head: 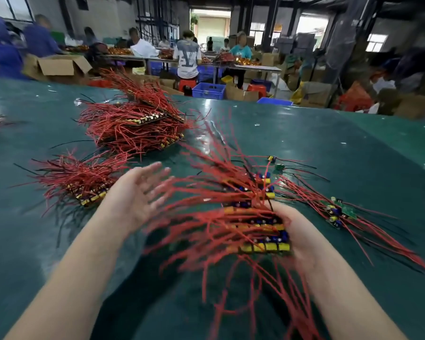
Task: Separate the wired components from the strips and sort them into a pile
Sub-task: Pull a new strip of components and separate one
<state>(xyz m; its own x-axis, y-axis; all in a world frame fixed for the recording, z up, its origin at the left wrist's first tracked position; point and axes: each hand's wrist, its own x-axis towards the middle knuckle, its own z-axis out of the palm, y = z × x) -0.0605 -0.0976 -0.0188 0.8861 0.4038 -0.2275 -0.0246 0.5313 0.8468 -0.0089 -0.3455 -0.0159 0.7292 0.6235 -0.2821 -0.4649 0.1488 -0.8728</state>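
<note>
My right hand (302,239) grips a stack of component strips (260,231) from the right side; yellow and blue parts line the boards and long red wires fan out to the left and downward. My left hand (138,192) hovers palm up with fingers spread, just left of the wires, blurred by motion. To the right lies a small pile of separated wired components (339,212) with green boards and red and black leads. Two single components (276,164) lie beyond it.
A large heap of wired strips (135,123) sits at the far left centre of the green table (353,148), a smaller heap (84,182) lies nearer on the left. Beyond the table edge are people at benches, cardboard boxes and blue crates (207,90).
</note>
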